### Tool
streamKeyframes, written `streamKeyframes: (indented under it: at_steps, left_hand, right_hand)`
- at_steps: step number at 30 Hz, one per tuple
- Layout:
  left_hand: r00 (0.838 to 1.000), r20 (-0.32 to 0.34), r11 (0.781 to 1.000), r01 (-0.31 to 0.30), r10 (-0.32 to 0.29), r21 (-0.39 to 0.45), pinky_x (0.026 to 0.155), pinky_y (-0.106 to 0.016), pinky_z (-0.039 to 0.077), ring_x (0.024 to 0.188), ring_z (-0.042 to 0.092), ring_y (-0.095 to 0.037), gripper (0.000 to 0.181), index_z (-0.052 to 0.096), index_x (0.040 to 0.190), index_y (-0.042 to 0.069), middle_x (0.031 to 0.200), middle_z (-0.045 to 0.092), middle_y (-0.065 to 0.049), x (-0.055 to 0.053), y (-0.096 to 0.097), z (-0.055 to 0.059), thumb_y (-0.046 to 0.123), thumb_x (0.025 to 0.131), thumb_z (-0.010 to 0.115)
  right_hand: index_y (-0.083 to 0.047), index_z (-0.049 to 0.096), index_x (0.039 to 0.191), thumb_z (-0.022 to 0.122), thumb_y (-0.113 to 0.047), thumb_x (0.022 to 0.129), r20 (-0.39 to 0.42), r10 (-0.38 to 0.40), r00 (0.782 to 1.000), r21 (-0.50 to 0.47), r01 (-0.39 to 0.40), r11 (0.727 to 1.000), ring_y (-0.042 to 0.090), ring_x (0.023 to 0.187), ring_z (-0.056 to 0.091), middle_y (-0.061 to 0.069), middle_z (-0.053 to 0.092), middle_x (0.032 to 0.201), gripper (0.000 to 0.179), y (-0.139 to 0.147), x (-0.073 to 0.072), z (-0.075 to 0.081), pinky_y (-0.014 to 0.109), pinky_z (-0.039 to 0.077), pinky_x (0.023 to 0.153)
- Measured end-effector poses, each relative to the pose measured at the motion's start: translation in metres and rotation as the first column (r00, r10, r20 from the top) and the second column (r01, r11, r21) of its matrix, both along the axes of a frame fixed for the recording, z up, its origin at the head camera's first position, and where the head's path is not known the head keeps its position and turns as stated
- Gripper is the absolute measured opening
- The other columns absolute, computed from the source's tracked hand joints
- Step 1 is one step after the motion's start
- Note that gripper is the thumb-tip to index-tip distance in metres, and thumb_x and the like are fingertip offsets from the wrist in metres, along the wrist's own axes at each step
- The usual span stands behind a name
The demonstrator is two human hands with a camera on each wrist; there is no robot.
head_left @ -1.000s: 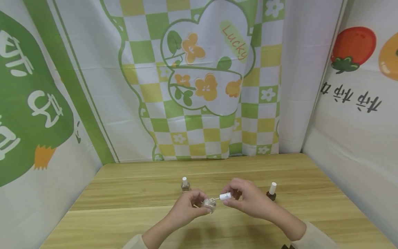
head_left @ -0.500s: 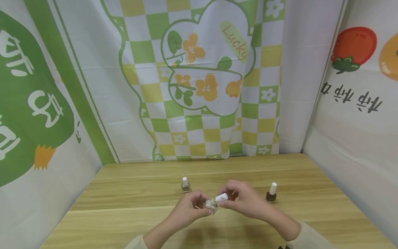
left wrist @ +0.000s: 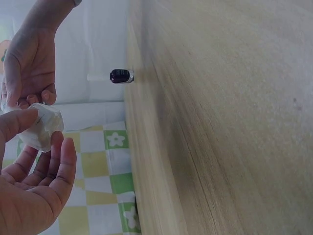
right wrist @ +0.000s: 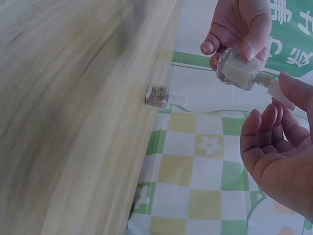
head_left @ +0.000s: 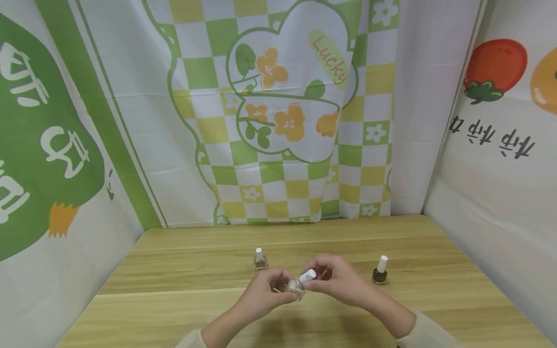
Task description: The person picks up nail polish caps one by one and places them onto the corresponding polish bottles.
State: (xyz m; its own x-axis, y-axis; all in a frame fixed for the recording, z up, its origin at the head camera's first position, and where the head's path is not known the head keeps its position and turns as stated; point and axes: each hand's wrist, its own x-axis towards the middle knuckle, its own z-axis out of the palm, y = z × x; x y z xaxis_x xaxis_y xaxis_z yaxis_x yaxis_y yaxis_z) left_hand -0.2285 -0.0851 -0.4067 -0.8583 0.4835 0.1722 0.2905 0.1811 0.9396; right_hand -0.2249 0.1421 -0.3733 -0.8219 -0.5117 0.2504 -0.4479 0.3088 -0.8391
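I have the left hand point(head_left: 267, 289) holding the pale polish bottle point(head_left: 296, 288) above the near middle of the desk point(head_left: 183, 270), while the right hand point(head_left: 337, 279) pinches its white cap point(head_left: 307, 276). A second ago the brush stem showed bare between the two; now the cap has come in to the neck, leaning right. My right wrist view shows some neck uncovered, so I judge the closing begun, not finished. The dark bottle point(head_left: 380, 275) stands apart to the right, the glittery bottle point(head_left: 260, 262) beyond the left hand.
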Motion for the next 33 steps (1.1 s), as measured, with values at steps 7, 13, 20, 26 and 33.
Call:
streamKeyframes:
  at_steps: [7,13,20,26,33]
  left_hand:
    - [1.000,0.009,1.000,0.001,-0.001,0.000,0.067,-0.024,0.052,0.082,0.061,-0.017,0.023,0.065,0.102,0.003,0.093,0.066,-0.003,-0.0002,0.0004,-0.0005,0.008,0.083,0.076]
    - [1.000,0.013,1.000,-0.004,0.004,0.009,0.066,-0.023,0.052,0.081,0.061,-0.017,0.023,0.066,0.102,0.002,0.093,0.067,-0.003,0.0010,0.0011,0.0005,0.008,0.082,0.076]
    - [1.000,0.010,1.000,-0.003,0.003,0.013,0.066,-0.023,0.052,0.081,0.061,-0.017,0.022,0.066,0.101,0.002,0.094,0.067,-0.004,0.0015,0.0026,0.0014,0.007,0.082,0.077]
    - [1.000,0.014,1.000,0.006,-0.006,0.024,0.067,-0.024,0.053,0.080,0.061,-0.017,0.022,0.066,0.101,0.001,0.093,0.067,-0.004,0.0009,0.0035,0.0000,0.008,0.083,0.076]
    - [1.000,0.015,1.000,-0.003,0.003,0.025,0.066,-0.023,0.052,0.080,0.061,-0.017,0.023,0.065,0.101,0.001,0.092,0.066,-0.003,0.0004,0.0044,-0.0006,0.009,0.082,0.076]
  right_hand:
    - [-0.008,0.069,0.103,0.073,-0.017,0.088,0.059,0.002,0.998,-0.034,0.000,0.999,0.019,0.078,0.059,0.002,0.064,0.087,0.018,-0.0016,-0.0010,-0.0021,0.028,0.052,0.066]
    - [-0.006,0.068,0.103,0.073,-0.017,0.088,0.070,0.007,0.998,-0.053,-0.003,0.999,0.020,0.078,0.059,0.004,0.064,0.087,0.020,-0.0023,-0.0020,-0.0037,0.028,0.053,0.066]
    - [-0.006,0.069,0.103,0.073,-0.016,0.087,0.073,0.010,0.997,-0.079,-0.004,0.997,0.019,0.079,0.059,0.005,0.064,0.088,0.019,-0.0030,-0.0025,-0.0051,0.028,0.052,0.067]
    - [-0.003,0.068,0.103,0.073,-0.015,0.087,0.088,0.002,0.996,-0.099,0.007,0.995,0.020,0.079,0.059,0.006,0.065,0.088,0.020,-0.0029,-0.0027,-0.0069,0.028,0.052,0.067]
    - [-0.003,0.068,0.101,0.074,-0.015,0.087,0.092,-0.022,0.996,-0.098,0.031,0.995,0.019,0.079,0.059,0.006,0.065,0.088,0.020,-0.0036,-0.0022,-0.0085,0.028,0.052,0.067]
